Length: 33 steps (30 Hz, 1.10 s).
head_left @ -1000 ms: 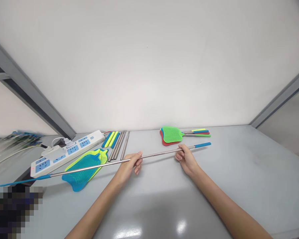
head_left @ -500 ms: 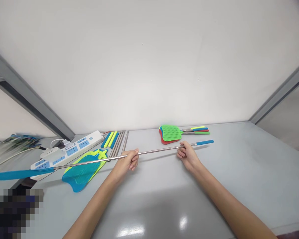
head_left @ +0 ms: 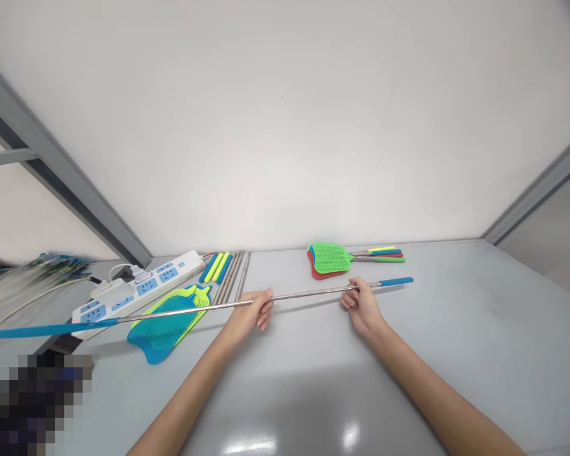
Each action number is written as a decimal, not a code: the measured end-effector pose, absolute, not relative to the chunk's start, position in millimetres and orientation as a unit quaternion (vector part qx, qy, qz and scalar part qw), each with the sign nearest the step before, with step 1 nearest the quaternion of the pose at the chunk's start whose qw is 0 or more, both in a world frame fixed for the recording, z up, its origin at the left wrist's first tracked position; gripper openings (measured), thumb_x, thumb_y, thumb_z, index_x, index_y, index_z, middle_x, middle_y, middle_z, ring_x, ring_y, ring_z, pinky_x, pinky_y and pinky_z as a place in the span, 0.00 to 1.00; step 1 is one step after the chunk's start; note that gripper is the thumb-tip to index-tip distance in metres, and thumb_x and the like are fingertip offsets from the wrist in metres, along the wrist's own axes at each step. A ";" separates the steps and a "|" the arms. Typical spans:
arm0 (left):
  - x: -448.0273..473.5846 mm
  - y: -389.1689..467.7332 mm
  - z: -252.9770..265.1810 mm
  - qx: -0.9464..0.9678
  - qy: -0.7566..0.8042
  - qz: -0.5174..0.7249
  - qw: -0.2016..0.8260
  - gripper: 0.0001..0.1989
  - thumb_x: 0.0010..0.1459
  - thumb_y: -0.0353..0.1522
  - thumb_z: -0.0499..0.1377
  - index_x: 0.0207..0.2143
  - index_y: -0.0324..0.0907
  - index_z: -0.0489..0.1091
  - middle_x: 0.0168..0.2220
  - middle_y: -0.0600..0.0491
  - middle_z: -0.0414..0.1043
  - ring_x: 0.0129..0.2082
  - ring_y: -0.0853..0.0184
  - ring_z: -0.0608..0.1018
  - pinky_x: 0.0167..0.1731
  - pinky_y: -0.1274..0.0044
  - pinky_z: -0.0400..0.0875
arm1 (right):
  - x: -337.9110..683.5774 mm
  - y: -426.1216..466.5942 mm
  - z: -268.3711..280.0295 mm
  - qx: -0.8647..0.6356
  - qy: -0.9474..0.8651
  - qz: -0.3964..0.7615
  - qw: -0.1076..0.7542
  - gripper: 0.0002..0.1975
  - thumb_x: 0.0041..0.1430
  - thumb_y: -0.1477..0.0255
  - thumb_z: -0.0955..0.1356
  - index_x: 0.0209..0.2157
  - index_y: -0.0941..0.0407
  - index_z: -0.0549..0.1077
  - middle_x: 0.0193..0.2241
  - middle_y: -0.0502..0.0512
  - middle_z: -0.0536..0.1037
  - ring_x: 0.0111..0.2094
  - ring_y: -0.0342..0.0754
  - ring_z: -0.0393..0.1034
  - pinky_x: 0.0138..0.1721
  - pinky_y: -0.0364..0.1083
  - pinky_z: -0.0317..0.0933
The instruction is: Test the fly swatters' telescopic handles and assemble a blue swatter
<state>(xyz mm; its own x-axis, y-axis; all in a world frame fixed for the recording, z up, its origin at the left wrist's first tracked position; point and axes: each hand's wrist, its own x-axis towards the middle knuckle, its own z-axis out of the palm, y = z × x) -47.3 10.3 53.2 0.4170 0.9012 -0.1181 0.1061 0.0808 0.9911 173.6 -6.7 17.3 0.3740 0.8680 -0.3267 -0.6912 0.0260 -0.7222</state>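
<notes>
A blue fly swatter [head_left: 308, 294] with a long extended metal rod stretches across the view above the table. My left hand [head_left: 254, 309] is closed around the middle of the rod. My right hand [head_left: 360, 305] pinches the rod close to its blue grip [head_left: 396, 282]. The swatter's blue head [head_left: 47, 330] is turned edge-on at the far left and runs out of view. Beneath the rod, loose blue and yellow swatter heads [head_left: 164, 332] lie stacked. Behind my left hand are several metal rods [head_left: 230, 278] and a row of blue and yellow grips [head_left: 216, 268].
A white power strip [head_left: 187, 266] with plugs and cables lies at the left. Several whole swatters, a green one [head_left: 331, 258] on top, are piled near the wall [head_left: 285, 126]. Clear packaging [head_left: 47, 282] lies far left, and metal posts [head_left: 541, 183] frame the grey table [head_left: 479, 342].
The view has shifted slightly, so everything sits a little further right. Both hands keep their hold on the swatter, and its head looks thinner, turned more edge-on.
</notes>
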 end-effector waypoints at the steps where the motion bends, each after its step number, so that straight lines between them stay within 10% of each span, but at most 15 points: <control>1: -45.8 9.6 52.0 0.588 0.425 0.338 0.599 0.21 0.53 0.41 0.48 0.12 0.41 0.49 0.08 0.61 0.48 0.11 0.75 0.58 0.16 0.81 0.53 | 173.3 -6.9 16.9 -0.426 -0.101 0.547 0.713 0.06 0.43 0.74 0.63 0.19 0.56 0.57 0.07 0.38 0.47 0.10 0.35 0.42 0.12 0.38 0.40; 18: 42.2 33.7 33.0 0.653 0.330 0.365 0.576 0.20 0.53 0.42 0.47 0.14 0.40 0.55 0.10 0.60 0.54 0.12 0.75 0.60 0.16 0.81 0.55 | 180.9 -2.7 14.5 -0.389 -0.102 0.584 0.705 0.18 0.46 0.73 0.59 0.11 0.55 0.44 0.07 0.41 0.44 0.09 0.36 0.44 0.13 0.41 0.43; 33: 77.0 27.1 11.6 0.658 0.293 0.333 0.608 0.21 0.54 0.39 0.44 0.11 0.40 0.53 0.08 0.59 0.51 0.12 0.75 0.59 0.17 0.80 0.55 | 169.4 -4.5 10.8 -0.398 -0.170 0.584 0.686 0.18 0.46 0.71 0.61 0.08 0.56 0.52 0.05 0.42 0.52 0.10 0.37 0.48 0.14 0.41 0.48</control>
